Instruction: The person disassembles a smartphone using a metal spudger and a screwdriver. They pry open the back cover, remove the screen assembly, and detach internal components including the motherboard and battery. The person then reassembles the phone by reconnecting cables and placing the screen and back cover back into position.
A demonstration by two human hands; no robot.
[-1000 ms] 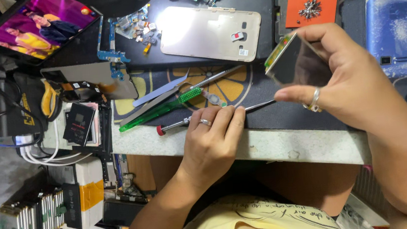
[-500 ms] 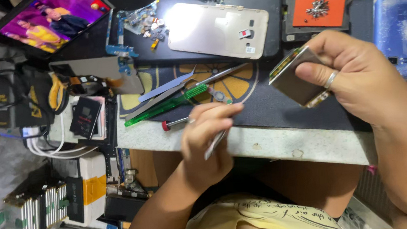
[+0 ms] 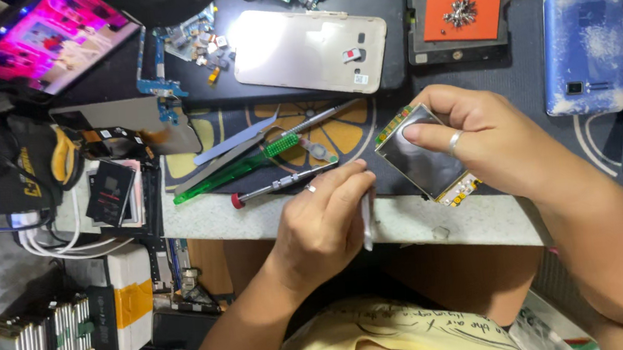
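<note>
Fingers of the right hand [image 3: 485, 137] clamp a small screen module [image 3: 424, 154] tilted above the dark mat [image 3: 388, 108]. Left hand [image 3: 327, 222] pinches a thin metal tool [image 3: 366, 219] at the bench edge [image 3: 421, 222], just beside the module; screwdrivers [image 3: 282, 185] crowd its left.

head view, looking steeply down, close over workbench [image 3: 421, 225]
</note>
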